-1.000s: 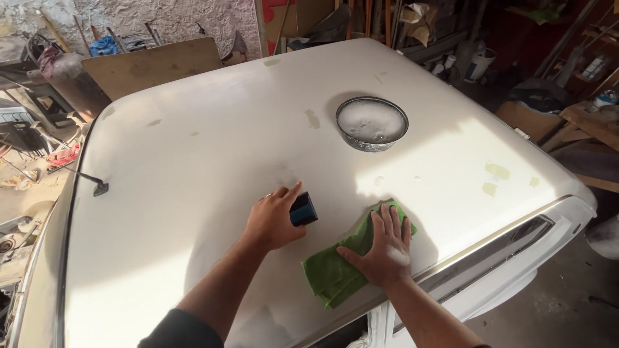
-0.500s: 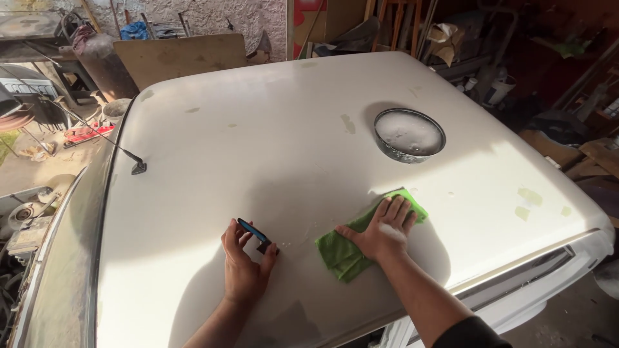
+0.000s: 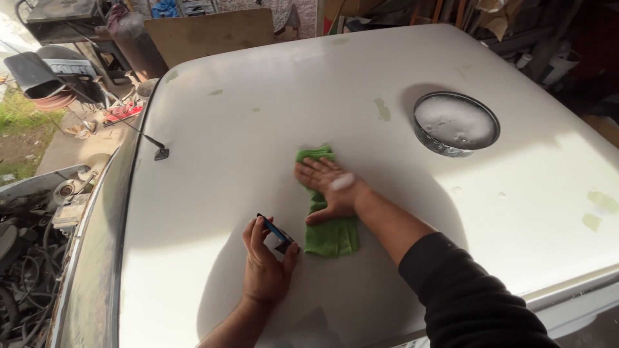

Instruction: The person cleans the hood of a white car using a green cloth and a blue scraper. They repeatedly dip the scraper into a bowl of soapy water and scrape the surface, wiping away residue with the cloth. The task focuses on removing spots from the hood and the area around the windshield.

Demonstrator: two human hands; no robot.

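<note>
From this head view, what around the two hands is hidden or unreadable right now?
- Head view: the small dark-and-blue block in the left hand; the fingers cover most of it, so its kind is unclear.
- The middle of the green cloth lies under the right hand.
- The bowl: foam hides whatever is below its surface.
- The white car roof: the frame's bottom edge cuts off its near edge.

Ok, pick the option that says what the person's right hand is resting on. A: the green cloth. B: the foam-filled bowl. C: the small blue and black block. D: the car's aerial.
A: the right hand lies flat on the green cloth spread on the white car roof, while the left hand holds the small blue and black block.
</note>
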